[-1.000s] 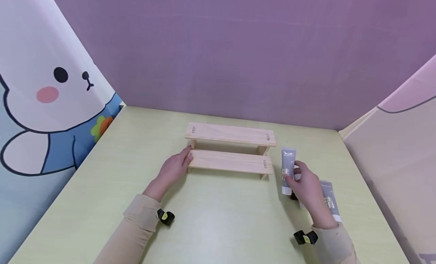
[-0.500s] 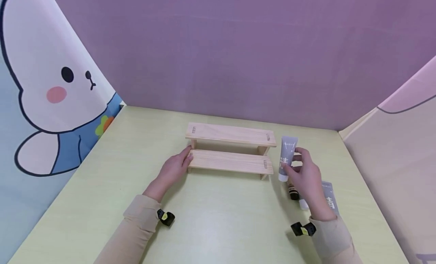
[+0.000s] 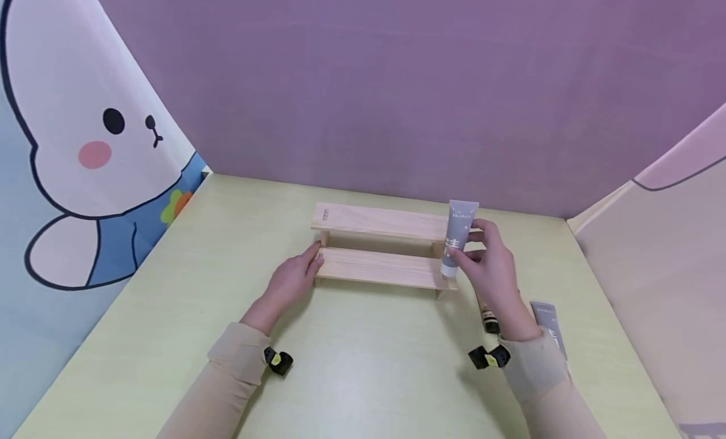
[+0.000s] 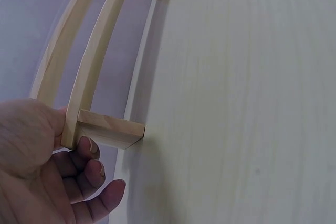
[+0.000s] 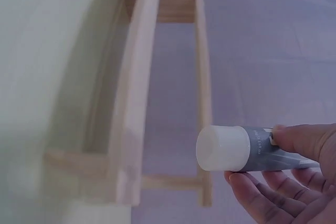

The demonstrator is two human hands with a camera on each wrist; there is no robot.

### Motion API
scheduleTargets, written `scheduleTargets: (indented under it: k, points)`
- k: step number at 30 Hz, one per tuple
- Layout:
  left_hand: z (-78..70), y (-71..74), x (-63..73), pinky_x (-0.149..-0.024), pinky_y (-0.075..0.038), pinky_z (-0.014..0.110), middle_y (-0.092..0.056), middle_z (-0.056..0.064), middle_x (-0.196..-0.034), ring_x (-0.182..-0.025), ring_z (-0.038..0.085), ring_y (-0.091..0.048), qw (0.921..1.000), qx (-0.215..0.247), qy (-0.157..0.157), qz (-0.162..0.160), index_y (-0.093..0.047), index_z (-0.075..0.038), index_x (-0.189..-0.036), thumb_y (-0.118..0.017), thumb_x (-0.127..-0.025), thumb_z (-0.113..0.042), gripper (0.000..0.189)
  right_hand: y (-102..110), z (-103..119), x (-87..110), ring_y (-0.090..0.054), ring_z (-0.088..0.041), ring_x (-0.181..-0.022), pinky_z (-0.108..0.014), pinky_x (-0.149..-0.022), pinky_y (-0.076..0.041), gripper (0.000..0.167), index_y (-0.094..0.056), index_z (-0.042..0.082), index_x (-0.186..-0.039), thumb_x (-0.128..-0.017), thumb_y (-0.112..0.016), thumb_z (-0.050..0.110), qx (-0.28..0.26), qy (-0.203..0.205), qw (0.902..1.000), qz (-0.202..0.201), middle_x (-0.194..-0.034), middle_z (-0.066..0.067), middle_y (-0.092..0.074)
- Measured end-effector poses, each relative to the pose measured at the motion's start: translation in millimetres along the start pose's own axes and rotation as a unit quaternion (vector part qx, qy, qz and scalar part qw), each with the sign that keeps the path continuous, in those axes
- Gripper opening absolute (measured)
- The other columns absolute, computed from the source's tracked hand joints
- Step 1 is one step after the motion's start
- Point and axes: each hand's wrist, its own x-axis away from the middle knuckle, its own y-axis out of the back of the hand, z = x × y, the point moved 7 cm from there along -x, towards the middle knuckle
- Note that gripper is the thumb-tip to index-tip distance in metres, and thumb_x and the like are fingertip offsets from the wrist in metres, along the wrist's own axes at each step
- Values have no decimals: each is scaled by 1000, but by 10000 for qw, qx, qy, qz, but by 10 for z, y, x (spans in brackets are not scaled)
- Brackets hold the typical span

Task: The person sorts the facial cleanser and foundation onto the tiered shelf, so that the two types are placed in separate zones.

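Observation:
A two-tier wooden rack (image 3: 374, 267) stands on the table. My left hand (image 3: 288, 285) grips the left end of its lower board. In the left wrist view, the fingers (image 4: 92, 174) curl at the underside of that board (image 4: 97, 51), and the thumb is mostly hidden. Over the rack's right end, my right hand (image 3: 493, 275) pinches a grey squeeze tube (image 3: 460, 228), cap down, between thumb and fingers. The tube's white cap (image 5: 223, 148) appears in the right wrist view apart from the boards. From the head it overlaps the lower board's right end; contact there is unclear.
Near my right forearm, a brown tube with a black cap (image 3: 491, 325) lies on the table (image 3: 351, 363), partly hidden. Another grey tube (image 3: 547, 319) lies to its right, partly covered by the sleeve. A purple backdrop (image 3: 397, 99) rises behind the rack.
My right hand has carried the grey tube up and left from beside the rack to its right end. The brown tube has come more into sight. My left hand keeps its grip.

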Motion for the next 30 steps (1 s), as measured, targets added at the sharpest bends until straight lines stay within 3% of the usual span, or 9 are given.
scheduleTargets:
  k: [11,19,23,30]
  points:
    - [15,-16,13,-95,-44,56,-56,26,-132,-117,43,-56,9999,48,143,11,-36,-4,-150,-42,-106,-28,51,-292,314,-279,-69,-32,-81,-37,-68,-57,56,-41,8,-133,-88,-74,10,-687,201,9973,179,-109,-16,-62]
    - [-3,-17,21,-88,-48,54,-63,27,-118,-108,42,-61,9999,21,53,-147,-40,-3,-148,-44,-106,-27,49,-597,605,-507,-69,-30,-82,-38,-71,-57,57,-41,9,-133,-87,-75,12,-1075,423,9928,330,-111,-14,-62]
    - [-27,-40,5,-88,-48,54,-64,26,-118,-107,41,-62,9999,10,-22,-155,-40,-3,-147,-44,-106,-27,49,-749,663,-612,-68,-29,-84,-36,-72,-57,57,-41,10,-133,-87,-75,13,-1225,490,9906,367,-111,-13,-61]
    - [-61,-90,-26,-83,-51,53,-68,23,-102,-99,40,-64,9999,-33,-40,-112,-40,-4,-147,-44,-106,-27,48,-971,718,-752,-66,-27,-88,-36,-76,-56,55,-44,10,-131,-86,-76,10,-1536,462,9863,397,-115,-13,-61]
